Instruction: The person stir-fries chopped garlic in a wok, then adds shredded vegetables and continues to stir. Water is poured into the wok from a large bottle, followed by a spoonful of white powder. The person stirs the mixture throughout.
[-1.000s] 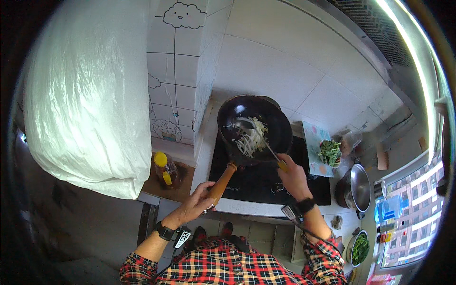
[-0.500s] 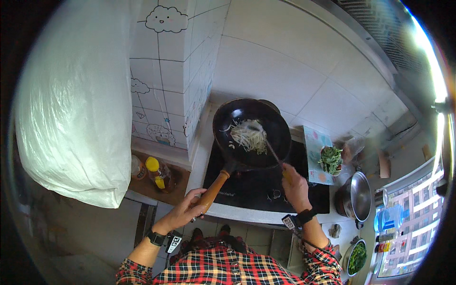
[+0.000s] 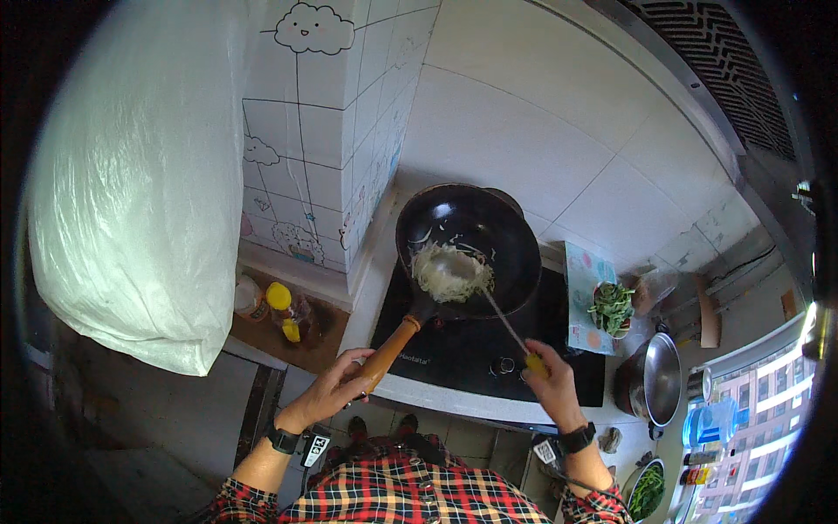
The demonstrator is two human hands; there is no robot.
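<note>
A black wok (image 3: 489, 229) sits on the black stove top (image 3: 476, 349), holding a heap of pale shredded food (image 3: 447, 275). My left hand (image 3: 336, 390) grips the wok's orange wooden handle (image 3: 388, 349) at its near end. My right hand (image 3: 548, 380) holds the yellow grip of a long metal spatula (image 3: 502, 316); its blade rests in the pale food on the wok's near side. Both wrists wear black watches.
A tiled wall corner with cartoon drawings rises to the left of the stove. Bottles with yellow caps (image 3: 288, 310) stand on a low shelf. A bowl of greens (image 3: 611, 307) and a steel pot (image 3: 656, 377) lie right. A big white plastic bag (image 3: 131, 192) hangs left.
The food has been gathered from a loose spread into a heap at the wok's near side. The spatula blade has moved toward me, and the wok looks tilted nearer.
</note>
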